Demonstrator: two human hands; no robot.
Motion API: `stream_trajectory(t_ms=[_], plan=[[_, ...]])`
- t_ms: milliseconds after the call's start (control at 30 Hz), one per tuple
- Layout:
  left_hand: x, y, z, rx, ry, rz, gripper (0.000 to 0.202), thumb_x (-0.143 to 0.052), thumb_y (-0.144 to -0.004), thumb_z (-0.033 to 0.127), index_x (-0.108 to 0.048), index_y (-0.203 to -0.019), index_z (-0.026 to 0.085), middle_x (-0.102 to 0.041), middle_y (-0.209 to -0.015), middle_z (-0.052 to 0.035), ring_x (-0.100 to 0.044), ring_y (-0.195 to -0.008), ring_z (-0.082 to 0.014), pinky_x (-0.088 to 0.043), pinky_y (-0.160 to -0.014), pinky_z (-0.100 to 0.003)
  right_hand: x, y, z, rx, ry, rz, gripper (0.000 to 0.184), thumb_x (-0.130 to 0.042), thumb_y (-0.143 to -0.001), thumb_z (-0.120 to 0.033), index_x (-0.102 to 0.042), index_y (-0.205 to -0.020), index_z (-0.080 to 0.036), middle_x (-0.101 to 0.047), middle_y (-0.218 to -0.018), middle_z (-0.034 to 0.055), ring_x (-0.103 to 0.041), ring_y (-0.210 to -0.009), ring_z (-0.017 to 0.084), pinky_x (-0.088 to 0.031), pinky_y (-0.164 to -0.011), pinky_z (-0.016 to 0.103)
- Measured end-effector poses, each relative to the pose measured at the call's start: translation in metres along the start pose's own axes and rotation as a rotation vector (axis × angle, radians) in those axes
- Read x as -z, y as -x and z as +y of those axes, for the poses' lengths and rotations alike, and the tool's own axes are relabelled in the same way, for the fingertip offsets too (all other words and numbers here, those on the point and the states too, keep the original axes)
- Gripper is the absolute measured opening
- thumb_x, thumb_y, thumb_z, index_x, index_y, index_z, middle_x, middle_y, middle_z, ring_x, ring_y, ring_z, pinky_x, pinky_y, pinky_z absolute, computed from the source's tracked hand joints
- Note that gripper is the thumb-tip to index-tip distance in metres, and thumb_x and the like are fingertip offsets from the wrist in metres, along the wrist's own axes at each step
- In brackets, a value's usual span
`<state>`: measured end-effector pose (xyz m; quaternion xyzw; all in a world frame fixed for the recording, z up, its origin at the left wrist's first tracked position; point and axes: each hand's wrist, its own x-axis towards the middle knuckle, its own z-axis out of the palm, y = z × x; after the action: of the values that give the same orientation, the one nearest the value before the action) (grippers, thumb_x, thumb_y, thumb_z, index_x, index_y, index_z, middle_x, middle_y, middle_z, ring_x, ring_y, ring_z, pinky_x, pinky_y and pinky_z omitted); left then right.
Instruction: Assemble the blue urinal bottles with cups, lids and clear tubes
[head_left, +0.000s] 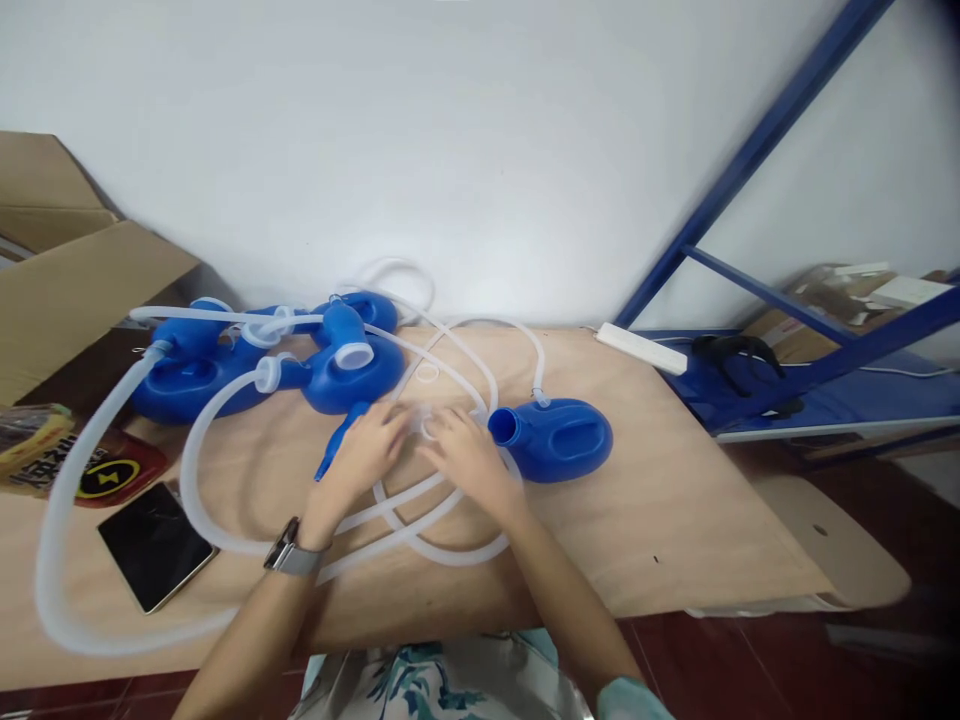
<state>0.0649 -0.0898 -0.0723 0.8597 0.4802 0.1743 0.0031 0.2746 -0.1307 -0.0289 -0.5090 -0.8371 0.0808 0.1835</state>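
My left hand (375,440) is closed round a blue plastic funnel-shaped mouthpiece (335,446), which shows along the hand's outer side. Opposite it, the bent fingers of my right hand (466,450) close on a translucent white fitting (420,421) between the two hands. Fingers hide most of this fitting and where it meets the blue piece. Just right of my right hand lies a blue urinal bottle (574,440), its open mouth facing left. A translucent hose (541,350) rises from its top. Looped hoses (457,555) lie beneath and around both forearms.
More blue urinal bottles (352,375) with mouthpieces and hoses crowd the back left. A black tablet (157,545), a red-and-yellow package (112,470) and a cardboard box (97,280) are at left. A white power strip (641,348) lies back right beside a blue metal frame (750,170).
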Motion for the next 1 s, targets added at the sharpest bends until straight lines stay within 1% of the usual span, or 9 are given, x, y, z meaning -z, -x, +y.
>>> stream_trajectory(t_ms=[100, 200, 267, 333, 433, 567, 667, 767, 1000], plan=[[-0.011, -0.023, 0.007, -0.158, -0.016, -0.190, 0.036, -0.051, -0.102, 0.019, -0.067, -0.134, 0.024, -0.059, -0.149, -0.0147, -0.058, -0.136, -0.0327, -0.055, -0.103, -0.047, 0.032, 0.041, 0.016, 0.110, -0.173, 0.368, 0.023, -0.062, -0.105, -0.036, -0.074, -0.123, -0.027, -0.076, -0.123, 0.0068, -0.068, -0.119, 0.025, -0.058, -0.104, 0.043], [-0.025, -0.045, 0.007, -0.264, 0.021, -0.281, 0.024, -0.058, -0.099, 0.017, -0.071, -0.119, 0.020, -0.059, -0.151, -0.0162, -0.055, -0.142, -0.0332, -0.049, -0.114, -0.050, 0.060, 0.075, 0.064, 0.017, -0.048, 0.544, 0.027, -0.067, -0.102, -0.037, -0.073, -0.127, -0.028, -0.075, -0.123, 0.0092, -0.067, -0.122, 0.028, -0.055, -0.109, 0.049], [-0.031, -0.057, 0.006, -0.316, 0.052, -0.316, 0.016, -0.059, -0.099, 0.017, -0.072, -0.109, 0.020, -0.066, -0.142, -0.0144, -0.059, -0.138, -0.0305, -0.048, -0.116, -0.047, 0.070, 0.090, 0.106, -0.068, 0.105, 0.513, 0.039, -0.072, -0.097, -0.050, -0.073, -0.129, -0.027, -0.069, -0.136, 0.0126, -0.058, -0.136, 0.037, -0.046, -0.117, 0.061], [-0.030, -0.065, 0.006, -0.334, 0.055, -0.313, 0.014, -0.058, -0.101, 0.020, -0.071, -0.105, 0.019, -0.070, -0.134, -0.0145, -0.061, -0.134, -0.0305, -0.048, -0.116, -0.047, 0.070, 0.100, 0.143, -0.146, 0.184, 0.365, 0.050, -0.070, -0.095, -0.058, -0.070, -0.136, -0.029, -0.064, -0.146, 0.0133, -0.049, -0.146, 0.043, -0.032, -0.121, 0.074], [-0.015, -0.069, 0.015, -0.241, 0.133, -0.203, 0.032, -0.055, -0.105, 0.034, -0.065, -0.128, 0.016, -0.066, -0.140, -0.0193, -0.062, -0.134, -0.0340, -0.048, -0.115, -0.051, 0.060, 0.106, 0.174, -0.213, 0.138, 0.178, 0.058, -0.065, -0.097, -0.058, -0.061, -0.146, -0.029, -0.066, -0.140, 0.0135, -0.056, -0.137, 0.039, -0.042, -0.117, 0.066], [0.011, -0.060, 0.052, -0.103, 0.493, -0.073, 0.064, -0.050, -0.107, 0.050, -0.037, -0.163, 0.020, -0.062, -0.150, -0.0146, -0.065, -0.132, -0.0295, -0.054, -0.110, -0.045, 0.043, 0.106, 0.173, -0.265, 0.111, 0.207, 0.056, -0.064, -0.097, -0.061, -0.066, -0.140, -0.026, -0.069, -0.122, 0.0139, -0.061, -0.119, 0.036, -0.051, -0.106, 0.054], [0.018, -0.052, 0.080, -0.171, 0.503, -0.150, 0.059, -0.046, -0.109, 0.053, -0.043, -0.162, 0.027, -0.061, -0.154, -0.0099, -0.060, -0.139, -0.0297, -0.049, -0.116, -0.045, 0.035, 0.106, 0.165, -0.269, 0.103, 0.274, 0.056, -0.063, -0.096, -0.064, -0.070, -0.133, -0.023, -0.070, -0.116, 0.0147, -0.060, -0.113, 0.036, -0.051, -0.104, 0.055], [0.016, -0.052, 0.092, -0.155, 0.481, -0.179, 0.057, -0.048, -0.108, 0.055, -0.048, -0.159, 0.029, -0.062, -0.152, -0.0088, -0.061, -0.138, -0.0301, -0.049, -0.116, -0.044, 0.032, 0.105, 0.163, -0.243, 0.042, 0.326, 0.053, -0.064, -0.096, -0.064, -0.072, -0.128, -0.022, -0.072, -0.114, 0.0142, -0.061, -0.113, 0.035, -0.051, -0.104, 0.054], [0.008, -0.061, 0.110, -0.118, 0.380, -0.135, 0.046, -0.062, -0.103, 0.046, -0.059, -0.142, 0.021, -0.072, -0.127, -0.0127, -0.073, -0.109, -0.0301, -0.058, -0.097, -0.042, 0.032, 0.103, 0.163, -0.241, -0.063, 0.371, 0.041, -0.067, -0.096, -0.059, -0.074, -0.117, -0.024, -0.076, -0.115, 0.0129, -0.070, -0.108, 0.033, -0.055, -0.099, 0.051]])
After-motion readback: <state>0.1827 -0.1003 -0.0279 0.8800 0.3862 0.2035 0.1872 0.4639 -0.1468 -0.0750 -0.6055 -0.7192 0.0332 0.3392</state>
